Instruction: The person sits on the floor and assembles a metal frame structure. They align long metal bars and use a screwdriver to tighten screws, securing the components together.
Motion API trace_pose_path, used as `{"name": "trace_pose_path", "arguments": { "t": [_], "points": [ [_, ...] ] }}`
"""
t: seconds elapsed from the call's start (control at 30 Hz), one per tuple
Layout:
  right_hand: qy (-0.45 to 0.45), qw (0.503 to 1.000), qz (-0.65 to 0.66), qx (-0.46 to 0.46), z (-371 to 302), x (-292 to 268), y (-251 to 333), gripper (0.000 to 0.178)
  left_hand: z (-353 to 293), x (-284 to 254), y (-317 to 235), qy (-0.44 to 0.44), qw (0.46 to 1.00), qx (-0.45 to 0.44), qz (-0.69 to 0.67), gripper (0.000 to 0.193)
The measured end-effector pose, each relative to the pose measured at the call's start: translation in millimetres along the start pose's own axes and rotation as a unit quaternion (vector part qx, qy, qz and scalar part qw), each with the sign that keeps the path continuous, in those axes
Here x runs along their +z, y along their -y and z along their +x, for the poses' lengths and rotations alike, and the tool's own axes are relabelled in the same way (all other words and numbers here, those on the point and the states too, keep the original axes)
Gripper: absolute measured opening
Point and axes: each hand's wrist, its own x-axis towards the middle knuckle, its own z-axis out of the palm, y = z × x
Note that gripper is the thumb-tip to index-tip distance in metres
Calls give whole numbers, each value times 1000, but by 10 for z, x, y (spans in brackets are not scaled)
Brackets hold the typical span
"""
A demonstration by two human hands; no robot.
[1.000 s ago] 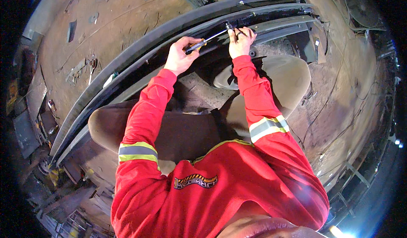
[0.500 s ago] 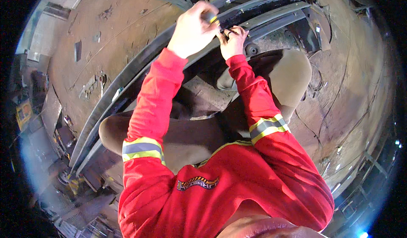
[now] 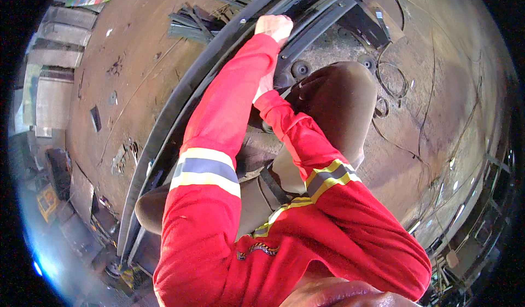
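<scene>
Long curved dark metal bars [image 3: 183,105] with small bolts arc across the floor in front of my bent legs. My left hand [image 3: 275,29] is closed like a fist over these bars, near their far part. Whatever lies inside its fingers is hidden from view. Behind my left forearm, lower down, only a bit of my right hand [image 3: 265,86] shows. Its fingers are hidden by the red sleeve, so what it touches cannot be seen.
Bundles of flat metal strips [image 3: 192,24] lie beyond the bars. Round dark discs [image 3: 301,69] sit by my knee. A looped cable [image 3: 394,81] is on the right. Scissors [image 3: 134,149] rest at left, and grey panels [image 3: 53,105] stand at the far left edge.
My left hand, earlier blurred around a small grey and yellow item, has become a fist, and that item is out of sight. My right hand has drawn back behind my left forearm. The view has shifted.
</scene>
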Motion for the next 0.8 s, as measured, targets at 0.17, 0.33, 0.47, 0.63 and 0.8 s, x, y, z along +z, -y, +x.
{"name": "trace_pose_path", "arguments": {
  "t": [0.17, 0.33, 0.47, 0.63, 0.8],
  "points": [
    [15, 997, -63, -30, 18, -132, 119, 70, 83, -3, 43, -28, 998, -38, -49, 20],
    [-66, 972, 224, 7, 25, 173, -137, 59, 201, -521, -15, -78, 992, -12, -98, 24],
    [-126, 988, -35, -85, 40, -26, 105, 26, -446, -1780, 50, -337, 893, -22, -299, 22],
    [-125, 960, -216, -127, 71, -171, -14, 27, -2100, -2183, 705, -262, 917, -68, -292, 17],
    [-126, 957, -206, -159, 132, -92, -118, 24, -3242, -608, 683, -133, 853, -298, -407, 28]
  ]
}}
